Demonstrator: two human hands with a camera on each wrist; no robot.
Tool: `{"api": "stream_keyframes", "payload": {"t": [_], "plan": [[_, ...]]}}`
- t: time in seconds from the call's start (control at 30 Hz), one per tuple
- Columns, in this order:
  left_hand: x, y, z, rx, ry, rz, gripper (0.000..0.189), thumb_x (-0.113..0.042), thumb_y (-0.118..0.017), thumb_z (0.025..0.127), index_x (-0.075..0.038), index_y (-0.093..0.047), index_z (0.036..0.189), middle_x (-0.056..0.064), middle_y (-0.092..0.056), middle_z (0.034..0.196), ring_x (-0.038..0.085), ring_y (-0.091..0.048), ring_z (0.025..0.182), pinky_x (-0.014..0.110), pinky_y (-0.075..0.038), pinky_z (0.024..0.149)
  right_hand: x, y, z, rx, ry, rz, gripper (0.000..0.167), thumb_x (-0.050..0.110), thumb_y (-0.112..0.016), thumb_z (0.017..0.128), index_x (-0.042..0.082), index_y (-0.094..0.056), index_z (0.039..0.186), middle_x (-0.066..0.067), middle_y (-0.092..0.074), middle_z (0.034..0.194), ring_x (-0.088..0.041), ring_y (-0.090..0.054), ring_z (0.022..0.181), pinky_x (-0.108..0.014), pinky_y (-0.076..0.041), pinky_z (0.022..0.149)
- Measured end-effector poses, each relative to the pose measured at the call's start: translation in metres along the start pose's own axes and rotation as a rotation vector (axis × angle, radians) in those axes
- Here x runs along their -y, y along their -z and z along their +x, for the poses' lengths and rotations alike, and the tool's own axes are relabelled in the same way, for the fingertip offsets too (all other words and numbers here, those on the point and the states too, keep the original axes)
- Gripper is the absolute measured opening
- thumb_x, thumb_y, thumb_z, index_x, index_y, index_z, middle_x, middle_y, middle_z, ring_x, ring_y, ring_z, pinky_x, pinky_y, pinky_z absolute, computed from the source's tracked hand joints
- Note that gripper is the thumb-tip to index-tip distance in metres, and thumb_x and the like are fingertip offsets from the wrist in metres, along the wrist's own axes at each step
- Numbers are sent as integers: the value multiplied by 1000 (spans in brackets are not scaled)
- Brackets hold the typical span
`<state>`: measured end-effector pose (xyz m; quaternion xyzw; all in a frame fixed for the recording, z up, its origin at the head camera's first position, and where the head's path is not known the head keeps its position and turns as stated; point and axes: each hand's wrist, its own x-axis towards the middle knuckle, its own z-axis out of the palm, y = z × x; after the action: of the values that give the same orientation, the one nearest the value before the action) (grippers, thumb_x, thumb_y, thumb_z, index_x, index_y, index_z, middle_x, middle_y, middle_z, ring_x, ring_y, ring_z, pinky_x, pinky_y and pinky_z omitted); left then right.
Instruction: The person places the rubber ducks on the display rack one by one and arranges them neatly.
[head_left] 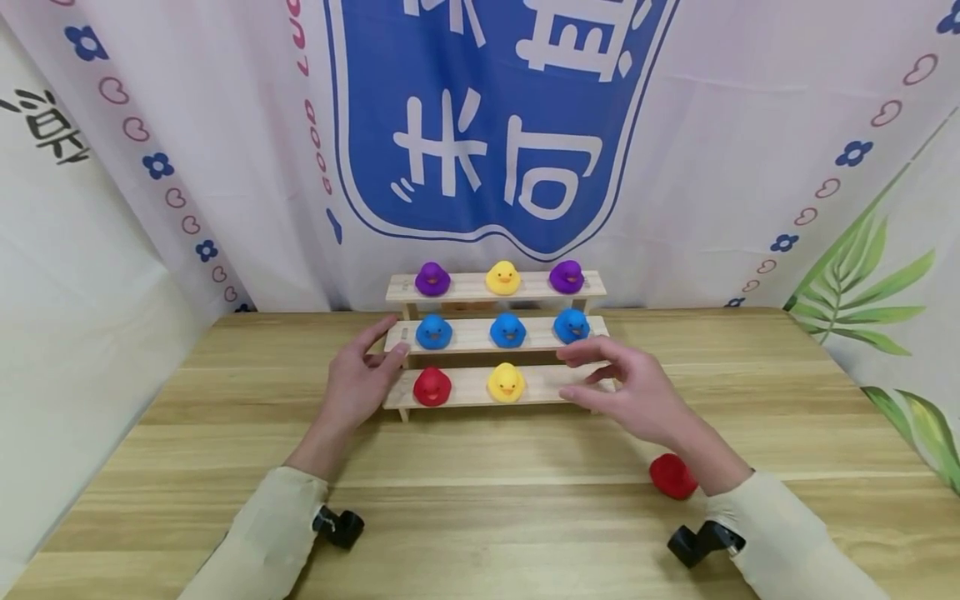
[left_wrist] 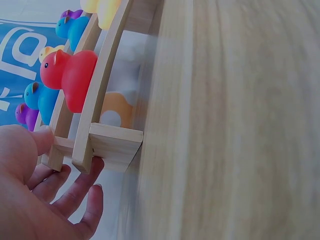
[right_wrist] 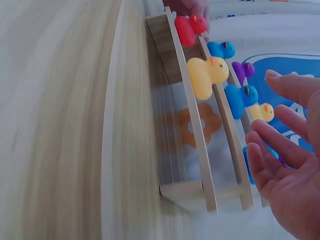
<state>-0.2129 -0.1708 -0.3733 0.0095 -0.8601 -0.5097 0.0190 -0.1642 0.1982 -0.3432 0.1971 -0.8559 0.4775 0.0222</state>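
A three-tier wooden rack (head_left: 468,392) stands on the table with small rubber ducks on its steps. My left hand (head_left: 360,375) grips its left end, the thumb on the middle board and fingertips against the board ends in the left wrist view. On the bottom step sit a red duck (head_left: 432,388) and a yellow duck (head_left: 506,383). Blue ducks (head_left: 507,331) line the middle step; purple ducks (head_left: 432,280) flank a yellow one (head_left: 502,278) on top. Holding nothing, my right hand (head_left: 637,387) hovers at the bottom step's right end, fingers spread apart from the thumb.
Another red duck (head_left: 672,477) lies on the wooden table (head_left: 480,517) beneath my right forearm. Behind the rack hangs a printed curtain (head_left: 285,208) with a blue emblem. Each sleeve carries a black wrist mount (head_left: 339,528).
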Motion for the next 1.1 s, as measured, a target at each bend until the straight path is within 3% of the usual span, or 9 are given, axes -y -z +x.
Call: {"api": "stream_keyframes", "payload": {"t": [0.47,0.8,1.1], "plan": [[-1,0,-1,2,4,-11,59,-40,-63,107,-30,-44,163,5,-42,171,33,-69,127,27,-59,86,-19,31,-32,7,1,10,41,15,-82,94,14,-69,133,-4,-73,133,-11,-69,116,-25,-60,92],[0,0,0,-1,7,2,58,-41,-63,107,-34,-45,162,4,-41,171,33,-68,128,29,-59,88,-31,48,-53,18,18,11,46,8,-82,93,5,-65,136,-13,-73,130,-11,-71,112,-26,-61,89],[-2,0,-1,-4,14,11,58,-40,-63,107,-34,-45,162,4,-42,171,33,-68,128,31,-59,90,-44,55,-66,82,-26,-16,41,10,-82,93,12,-69,131,-5,-76,127,-15,-72,109,-26,-61,90]]}}
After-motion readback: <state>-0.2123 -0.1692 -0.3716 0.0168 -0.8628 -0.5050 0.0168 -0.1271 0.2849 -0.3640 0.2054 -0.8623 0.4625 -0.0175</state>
